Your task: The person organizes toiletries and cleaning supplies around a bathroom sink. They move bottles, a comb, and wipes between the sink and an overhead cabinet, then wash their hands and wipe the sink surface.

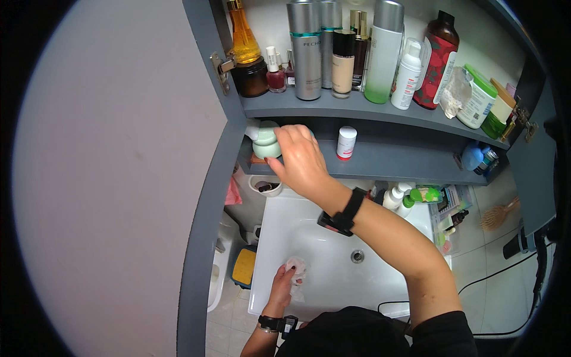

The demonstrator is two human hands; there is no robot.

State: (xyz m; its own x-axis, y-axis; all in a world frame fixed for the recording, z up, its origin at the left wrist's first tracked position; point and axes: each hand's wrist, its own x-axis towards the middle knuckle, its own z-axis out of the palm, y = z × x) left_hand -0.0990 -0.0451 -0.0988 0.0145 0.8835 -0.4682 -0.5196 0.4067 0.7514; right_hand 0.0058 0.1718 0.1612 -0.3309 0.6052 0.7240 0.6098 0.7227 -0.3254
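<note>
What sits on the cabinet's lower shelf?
A pale green container at left, a white canister near the middle, a blue item and dark container at right. What the right hand covers can't be seen.

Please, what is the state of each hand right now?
Left hand: holding crumpled white tissue.
Right hand: at pale green jar; whether it grips, cannot be told.

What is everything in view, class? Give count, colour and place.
bottles and jars: over ten, mixed, upper shelf
jar: at least one, pale green, lower shelf
small bottle: one, white and red, lower shelf
cabinet doors: two, grey, either side
sink: one, white, below shelves
pump bottles: several, mainly white, behind sink
brush: one, tan, far right
clutter: uncounted, mixed, around sink
wristbands: two, black, wrists
wad: one, whitish, over sink
left hand: one, bare, gripping wad
right hand: one, bare, by jar
</note>
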